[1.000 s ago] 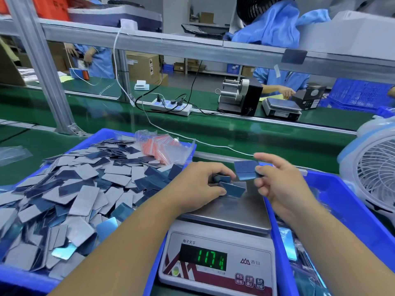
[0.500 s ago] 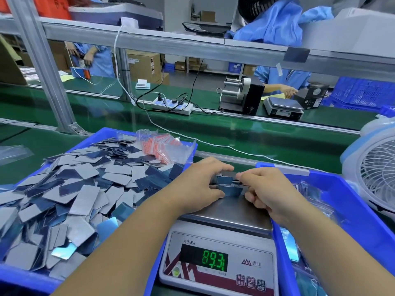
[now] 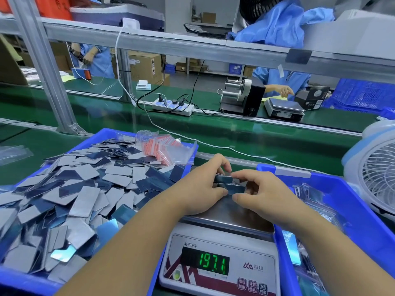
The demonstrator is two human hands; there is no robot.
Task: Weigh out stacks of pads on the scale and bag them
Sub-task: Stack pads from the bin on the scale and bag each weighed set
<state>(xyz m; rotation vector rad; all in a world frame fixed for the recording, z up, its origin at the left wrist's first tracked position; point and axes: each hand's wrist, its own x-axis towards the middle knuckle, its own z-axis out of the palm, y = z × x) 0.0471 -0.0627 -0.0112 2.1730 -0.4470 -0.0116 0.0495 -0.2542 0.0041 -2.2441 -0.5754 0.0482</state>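
Observation:
A small stack of blue-grey pads (image 3: 229,185) lies at the far edge of the scale's steel pan (image 3: 233,214). My left hand (image 3: 201,186) grips the stack from the left, fingers curled over its top. My right hand (image 3: 260,191) pinches it from the right, thumb at the near edge. The scale (image 3: 218,261) sits between two blue bins and its green display reads 197.1. Loose pads (image 3: 70,195) fill the left blue bin (image 3: 25,284). A heap of small clear bags with red strips (image 3: 166,149) lies at that bin's far right corner.
The right blue bin (image 3: 350,208) holds filled clear bags. A white desk fan (image 3: 378,178) stands at the far right. Behind runs a green conveyor with a power strip (image 3: 173,105), a label dispenser (image 3: 243,97) and a second scale (image 3: 284,108). People in blue coats work beyond.
My right hand brought its pads down onto the stack on the pan and both hands closed around it. The display rose from 17.4 through 89.3 to 197.1.

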